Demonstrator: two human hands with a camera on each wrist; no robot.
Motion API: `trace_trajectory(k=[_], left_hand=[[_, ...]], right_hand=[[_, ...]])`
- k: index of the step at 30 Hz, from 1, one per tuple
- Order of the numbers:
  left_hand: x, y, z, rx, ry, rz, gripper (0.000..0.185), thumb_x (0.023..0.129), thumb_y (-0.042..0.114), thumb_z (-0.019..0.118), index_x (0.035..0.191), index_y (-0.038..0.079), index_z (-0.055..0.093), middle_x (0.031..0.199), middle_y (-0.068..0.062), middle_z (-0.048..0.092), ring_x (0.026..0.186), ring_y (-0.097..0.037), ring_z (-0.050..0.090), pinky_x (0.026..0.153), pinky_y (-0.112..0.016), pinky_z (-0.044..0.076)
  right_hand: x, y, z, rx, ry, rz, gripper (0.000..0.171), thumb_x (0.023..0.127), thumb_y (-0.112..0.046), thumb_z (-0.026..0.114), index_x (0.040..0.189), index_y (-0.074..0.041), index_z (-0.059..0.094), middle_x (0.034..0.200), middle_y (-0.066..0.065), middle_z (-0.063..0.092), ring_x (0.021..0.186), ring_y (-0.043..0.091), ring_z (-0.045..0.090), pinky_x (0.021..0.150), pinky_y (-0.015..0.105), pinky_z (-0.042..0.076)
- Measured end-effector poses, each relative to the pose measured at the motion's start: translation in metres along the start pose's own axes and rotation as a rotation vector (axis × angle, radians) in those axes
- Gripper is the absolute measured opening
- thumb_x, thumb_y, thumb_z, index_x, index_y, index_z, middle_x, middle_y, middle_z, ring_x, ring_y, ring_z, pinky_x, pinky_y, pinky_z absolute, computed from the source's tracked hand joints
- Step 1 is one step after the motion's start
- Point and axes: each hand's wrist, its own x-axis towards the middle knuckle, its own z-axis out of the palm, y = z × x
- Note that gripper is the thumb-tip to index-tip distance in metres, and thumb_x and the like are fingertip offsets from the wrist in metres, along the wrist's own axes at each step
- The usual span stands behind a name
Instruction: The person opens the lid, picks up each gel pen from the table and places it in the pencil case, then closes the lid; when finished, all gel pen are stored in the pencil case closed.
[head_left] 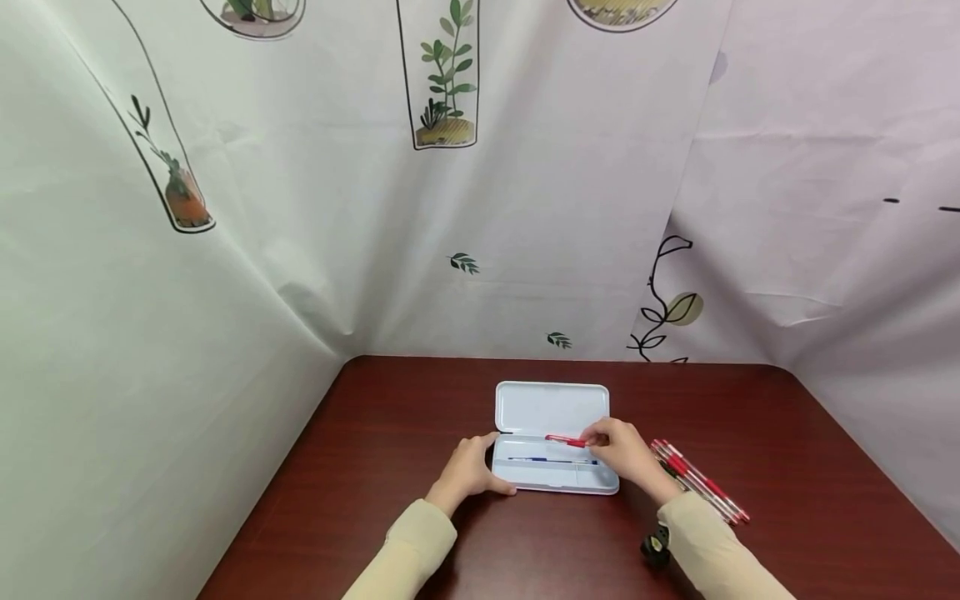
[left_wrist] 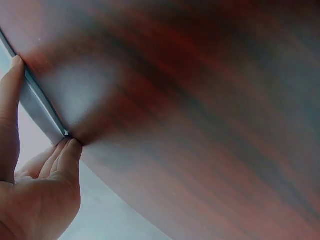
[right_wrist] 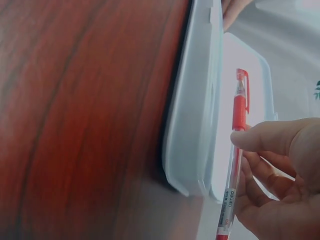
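Right hand (head_left: 626, 454) pinching a red pen (head_left: 564, 440) by its barrel, held over the open pencil case (head_left: 551, 408) at mid-desk (head_left: 390, 433). Left hand (head_left: 468, 471) curled around the case's left end, steadying it. Light, stiff, probably slick pen; best gripped mid-barrel. Blue pen (head_left: 551, 459) already inside; more red pens (head_left: 701, 482) lying to the right.

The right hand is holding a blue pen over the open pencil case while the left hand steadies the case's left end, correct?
Not quite: the pen pinched by the right hand is red, not blue, as the right wrist view shows plainly. A blue pen already lies inside the pencil case. The rest holds: the case is open and the left hand steadies its left end.
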Motion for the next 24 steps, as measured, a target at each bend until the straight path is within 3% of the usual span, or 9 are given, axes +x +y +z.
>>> trace_trajectory(k=[17, 24], left_hand=[[-0.001, 0.001, -0.001, -0.009, -0.005, -0.009, 0.084, 0.053, 0.034, 0.097, 0.124, 0.005, 0.064, 0.108, -0.011, 0.07, 0.093, -0.024, 0.062, 0.086, -0.039, 0.053], [-0.001, 0.002, -0.001, -0.008, -0.006, -0.007, 0.082, 0.053, 0.035, 0.097, 0.122, 0.005, 0.064, 0.106, -0.01, 0.07, 0.091, -0.024, 0.062, 0.085, -0.039, 0.053]], right_hand=[[0.008, -0.012, 0.024, 0.036, -0.043, -0.07, 0.013, 0.077, 0.008, 0.068, 0.083, -0.002, 0.073, 0.074, 0.001, 0.062, 0.07, 0.007, 0.052, 0.063, 0.022, 0.046], [0.011, -0.019, 0.03, 0.041, -0.064, -0.028, 0.012, 0.078, 0.007, 0.068, 0.082, -0.003, 0.073, 0.075, 0.001, 0.062, 0.07, 0.009, 0.053, 0.064, 0.022, 0.046]])
